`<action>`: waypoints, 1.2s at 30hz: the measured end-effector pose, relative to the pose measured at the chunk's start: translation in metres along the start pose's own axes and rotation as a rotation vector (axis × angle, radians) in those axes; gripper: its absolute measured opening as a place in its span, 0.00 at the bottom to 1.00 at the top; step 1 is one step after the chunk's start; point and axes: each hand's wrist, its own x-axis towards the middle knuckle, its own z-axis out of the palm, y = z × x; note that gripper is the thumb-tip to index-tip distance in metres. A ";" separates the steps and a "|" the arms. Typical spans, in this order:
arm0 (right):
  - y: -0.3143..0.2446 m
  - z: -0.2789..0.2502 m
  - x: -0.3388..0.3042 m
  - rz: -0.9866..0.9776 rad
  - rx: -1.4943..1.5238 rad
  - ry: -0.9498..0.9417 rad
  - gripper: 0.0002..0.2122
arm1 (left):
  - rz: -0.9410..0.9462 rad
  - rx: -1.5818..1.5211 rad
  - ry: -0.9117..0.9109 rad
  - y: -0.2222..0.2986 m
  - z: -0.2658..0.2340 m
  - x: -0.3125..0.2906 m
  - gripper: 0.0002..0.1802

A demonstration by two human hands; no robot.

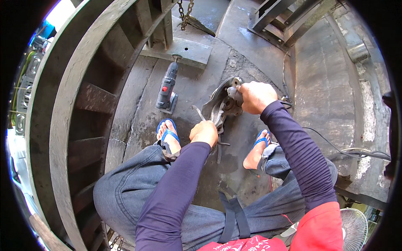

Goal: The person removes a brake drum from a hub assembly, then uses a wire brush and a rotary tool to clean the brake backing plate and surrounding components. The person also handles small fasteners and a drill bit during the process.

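A grimy grey metal casting with a curved thin shield, resembling a car's steering knuckle (pixel 229 108), rests on the floor between my feet. My left hand (pixel 204 132) is closed around its near end, where a bent metal arm (pixel 197 112) sticks out past the fingers. Up at the far right side, my right hand (pixel 256 97) is closed on a rounded grey metal piece (pixel 235 95). Whether that piece belongs to the casting or is separate, I cannot tell. A grey cordless drill (pixel 166 85) with a red button stands left of the casting, beyond my left foot.
A large ribbed steel frame (pixel 79 100) curves along the left. Ahead lies a flat steel plate (pixel 186 51) near a hanging rusty chain (pixel 184 14). Black cables (pixel 356 154) run along the right wall. A fan (pixel 354 226) stands at lower right. My feet wear blue flip-flops (pixel 168 133).
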 end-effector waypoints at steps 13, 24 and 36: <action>0.014 0.000 -0.018 -0.050 0.002 0.055 0.17 | 0.006 0.044 -0.032 0.003 -0.007 -0.004 0.19; 0.019 -0.010 -0.026 0.008 0.039 0.010 0.26 | -0.025 0.067 -0.031 0.002 -0.001 -0.001 0.20; 0.016 -0.022 -0.026 0.043 0.039 0.000 0.24 | 0.010 0.047 -0.013 -0.001 -0.001 -0.004 0.18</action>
